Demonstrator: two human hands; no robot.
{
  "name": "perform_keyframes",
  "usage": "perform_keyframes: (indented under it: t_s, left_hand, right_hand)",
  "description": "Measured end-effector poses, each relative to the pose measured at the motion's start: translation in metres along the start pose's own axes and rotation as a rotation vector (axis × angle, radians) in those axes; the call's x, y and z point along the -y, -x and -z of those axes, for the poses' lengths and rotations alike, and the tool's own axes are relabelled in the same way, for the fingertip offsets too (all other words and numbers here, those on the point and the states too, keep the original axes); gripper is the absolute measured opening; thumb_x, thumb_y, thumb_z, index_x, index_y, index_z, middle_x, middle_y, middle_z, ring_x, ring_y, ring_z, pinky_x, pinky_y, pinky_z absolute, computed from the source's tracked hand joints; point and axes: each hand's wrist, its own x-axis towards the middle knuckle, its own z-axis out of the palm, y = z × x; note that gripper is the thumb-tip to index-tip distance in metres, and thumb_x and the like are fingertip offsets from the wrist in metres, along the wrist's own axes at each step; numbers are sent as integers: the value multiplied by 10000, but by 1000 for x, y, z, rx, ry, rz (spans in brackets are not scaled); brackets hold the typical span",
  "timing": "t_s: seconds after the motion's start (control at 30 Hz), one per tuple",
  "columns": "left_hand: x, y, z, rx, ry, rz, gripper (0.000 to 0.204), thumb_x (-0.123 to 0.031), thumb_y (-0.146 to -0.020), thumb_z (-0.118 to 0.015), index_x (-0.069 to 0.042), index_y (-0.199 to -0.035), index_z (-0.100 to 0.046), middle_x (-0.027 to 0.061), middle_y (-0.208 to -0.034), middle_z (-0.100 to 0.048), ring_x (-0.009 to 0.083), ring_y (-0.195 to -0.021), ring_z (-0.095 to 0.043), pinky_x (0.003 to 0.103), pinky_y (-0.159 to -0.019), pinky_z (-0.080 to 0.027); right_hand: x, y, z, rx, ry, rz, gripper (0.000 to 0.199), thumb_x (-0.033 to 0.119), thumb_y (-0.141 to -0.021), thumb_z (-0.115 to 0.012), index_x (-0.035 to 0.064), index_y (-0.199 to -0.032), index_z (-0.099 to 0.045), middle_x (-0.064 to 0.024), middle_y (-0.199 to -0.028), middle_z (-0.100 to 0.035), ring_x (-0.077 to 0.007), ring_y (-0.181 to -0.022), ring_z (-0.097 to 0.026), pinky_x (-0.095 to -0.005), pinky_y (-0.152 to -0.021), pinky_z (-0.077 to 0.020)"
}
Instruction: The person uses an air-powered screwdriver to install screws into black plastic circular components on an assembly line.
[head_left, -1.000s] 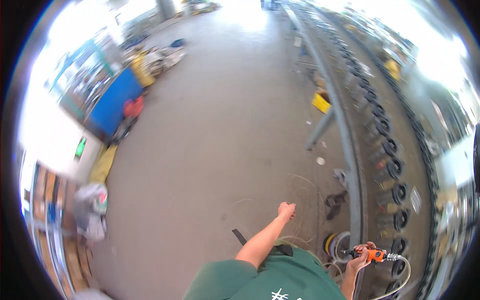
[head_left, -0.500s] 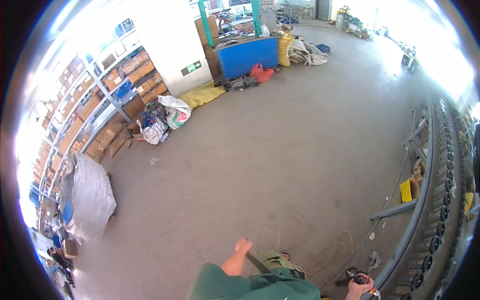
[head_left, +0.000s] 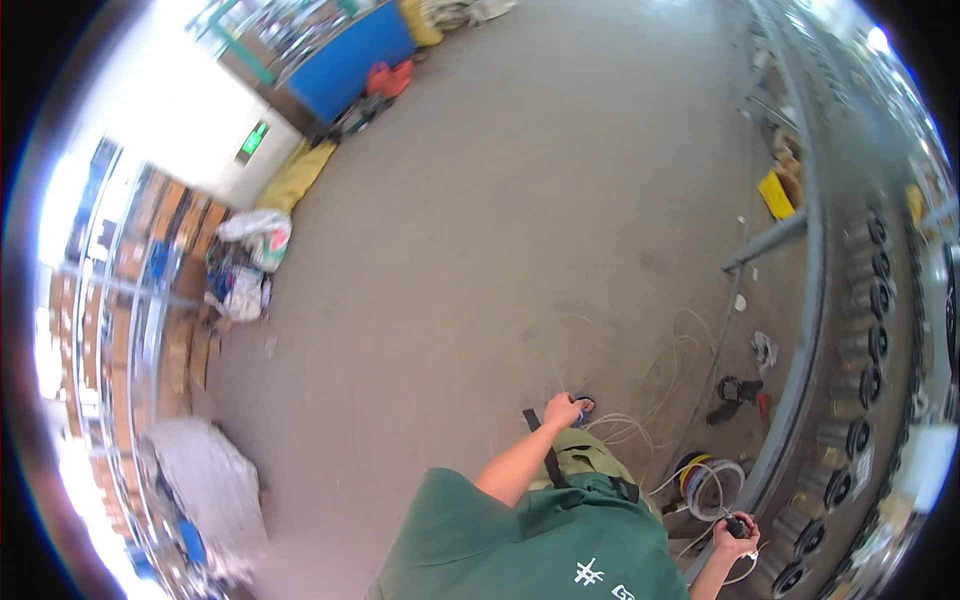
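My left hand (head_left: pixel 563 410) is closed in front of my body, beside the black strap (head_left: pixel 540 440) and above my sandalled foot (head_left: pixel 585 406). What its fingers hold, if anything, is too small to make out. At the lower right, my right hand (head_left: pixel 737 545) is wrapped round a small black cylindrical object (head_left: pixel 737 526). A pale thin hose (head_left: pixel 715 478) runs near that hand. Next to it, a white bucket (head_left: pixel 722 490) with coloured rings at its rim stands on the floor. A black and red tool (head_left: pixel 735 396) lies farther forward.
A long metal frame (head_left: pixel 800 330) runs along my right, with a row of metal cylinders (head_left: pixel 850 390) beyond it. Loops of thin hose (head_left: pixel 625 425) lie by my feet. Shelves with cartons (head_left: pixel 120 350) and a large whitish sack (head_left: pixel 205 480) stand left. A blue-fronted bench (head_left: pixel 350 65) is far ahead.
The view has swung, showing more of my body, the bucket and the floor tool. My left arm reaches farther forward. My right hand still holds a black object near the frame.
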Motion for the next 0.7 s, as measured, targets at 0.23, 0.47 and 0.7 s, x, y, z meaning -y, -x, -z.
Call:
perform_keyframes:
  t_s: [0.23,0.47,0.7]
  left_hand:
    - [-86,30,-108,143,-384,-388,334,-268,-812,-585,-14,-955,-750,243,-901,-724,399,-930,-712,460,-853,-551]
    - [-168,186,-272,578,-92,-637,196,-139,-928,-658,36,-1012,-681,76,-834,-705,142,-714,-645,298,-659,-524]
    - [-266,464,-411,952,-289,-1361,185,-96,-934,-681,2,-1090,-694,61,-899,-688,137,-821,-652,279,-767,-523]
  right_hand:
    - [55,106,82,74,-70,414,159,155,-852,-611,44,-966,-617,41,-671,-498,-89,-595,-492,-259,-599,-462]
    - [161,134,164,-60,-162,840,295,179,-880,-624,54,-1131,-534,-20,-704,-483,-166,-639,-511,-379,-642,-493]
    - [243,146,224,-126,-143,929,305,144,-880,-615,28,-1142,-512,-40,-727,-506,-165,-654,-526,-377,-663,-496]
